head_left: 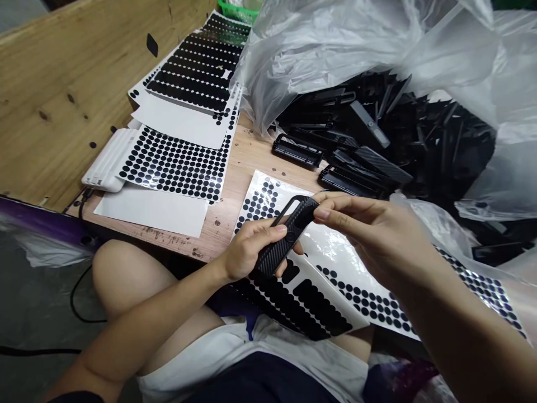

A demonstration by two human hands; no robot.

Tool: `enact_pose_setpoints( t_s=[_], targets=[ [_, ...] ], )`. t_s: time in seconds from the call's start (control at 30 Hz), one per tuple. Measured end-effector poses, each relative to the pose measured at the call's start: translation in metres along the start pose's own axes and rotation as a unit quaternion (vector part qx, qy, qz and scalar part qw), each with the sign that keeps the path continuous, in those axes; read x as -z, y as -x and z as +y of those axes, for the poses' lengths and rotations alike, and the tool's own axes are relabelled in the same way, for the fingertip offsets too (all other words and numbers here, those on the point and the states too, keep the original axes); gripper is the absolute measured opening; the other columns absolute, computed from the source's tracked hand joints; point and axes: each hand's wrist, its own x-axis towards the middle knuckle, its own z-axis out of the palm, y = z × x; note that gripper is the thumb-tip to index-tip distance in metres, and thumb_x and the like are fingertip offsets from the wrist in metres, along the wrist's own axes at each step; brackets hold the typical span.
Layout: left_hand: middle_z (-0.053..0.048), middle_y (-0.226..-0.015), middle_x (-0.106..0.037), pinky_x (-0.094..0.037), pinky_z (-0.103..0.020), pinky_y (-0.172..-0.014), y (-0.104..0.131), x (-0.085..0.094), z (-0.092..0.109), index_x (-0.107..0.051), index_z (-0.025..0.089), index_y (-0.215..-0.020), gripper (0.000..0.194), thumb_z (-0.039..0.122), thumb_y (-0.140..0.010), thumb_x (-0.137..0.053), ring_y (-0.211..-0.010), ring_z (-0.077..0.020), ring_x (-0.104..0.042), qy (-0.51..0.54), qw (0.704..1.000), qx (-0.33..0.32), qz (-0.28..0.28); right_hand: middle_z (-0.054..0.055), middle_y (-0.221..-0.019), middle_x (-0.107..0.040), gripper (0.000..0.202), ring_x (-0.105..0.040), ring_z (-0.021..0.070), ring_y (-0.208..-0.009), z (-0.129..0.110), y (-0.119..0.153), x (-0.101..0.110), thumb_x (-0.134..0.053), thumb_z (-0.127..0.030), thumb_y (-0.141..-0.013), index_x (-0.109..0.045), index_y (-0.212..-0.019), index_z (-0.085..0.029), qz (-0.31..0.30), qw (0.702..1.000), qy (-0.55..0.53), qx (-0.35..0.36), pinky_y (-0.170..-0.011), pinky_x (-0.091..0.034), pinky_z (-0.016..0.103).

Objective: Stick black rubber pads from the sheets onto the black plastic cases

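My left hand is wrapped round a black plastic casing with a carbon-fibre pattern, its thumb on top. The casing is tilted, its far end up and to the right, with a long slot along one side. At that far end, the thumb and fingers of my right hand close on the casing's edge beside a dark oval patch; whether a sticker is between them I cannot tell. Under my hands, a sheet of black oblong stickers lies across my lap, partly over a sheet of round black stickers.
A clear plastic bag spills many black casings at the back right. More sticker sheets lie at the left, beside a white power bank with a cable. A wooden board borders the table. A green basket stands behind.
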Motion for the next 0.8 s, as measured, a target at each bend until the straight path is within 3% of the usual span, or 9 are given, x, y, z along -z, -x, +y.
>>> enact_pose_setpoints(
  t_s=[0.17,0.4,0.57,0.8],
  targets=[
    [-0.009,-0.087,-0.071,-0.046,-0.023,-0.041,0.000,-0.001,0.000,-0.064,0.011,-0.093,0.040,0.051,-0.091,-0.068,-0.047,-0.0116,-0.063,0.000,1.000,-0.001,-0.002,0.003,-0.102,-0.078,0.028,-0.070,0.0244,-0.100,0.003,0.001,0.002,-0.090,-0.054,-0.072,-0.081,-0.077,-0.028,0.022,0.999,0.033,0.014,-0.097,-0.054,0.042],
    [-0.007,-0.088,-0.070,-0.046,-0.023,-0.040,0.000,-0.002,0.001,-0.064,0.011,-0.096,0.043,0.053,-0.090,-0.069,-0.047,-0.0116,-0.063,-0.002,1.000,0.003,-0.004,0.003,-0.097,-0.079,0.029,-0.073,0.0223,-0.088,-0.003,0.004,-0.002,-0.090,-0.053,-0.072,-0.079,-0.081,-0.027,0.040,0.995,0.084,0.042,-0.081,-0.061,0.036],
    [-0.007,-0.088,-0.070,-0.046,-0.022,-0.041,0.000,-0.001,0.001,-0.064,0.011,-0.094,0.043,0.053,-0.090,-0.070,-0.047,-0.0110,-0.063,0.004,1.000,-0.001,0.000,0.004,-0.094,-0.080,0.029,-0.075,0.0239,-0.089,-0.007,0.005,-0.005,-0.086,-0.052,-0.077,-0.078,-0.082,-0.025,0.059,0.983,0.149,0.092,-0.090,-0.062,0.042],
    [-0.008,-0.088,-0.071,-0.043,-0.021,-0.039,0.000,-0.001,0.000,-0.064,0.011,-0.097,0.044,0.054,-0.090,-0.070,-0.047,-0.0113,-0.062,0.002,1.000,0.003,0.002,0.004,-0.099,-0.079,0.011,-0.075,0.0280,-0.098,-0.002,0.010,-0.008,-0.075,-0.039,-0.091,-0.075,-0.088,-0.028,0.092,0.942,0.264,0.186,-0.095,-0.060,0.048]
  ],
)
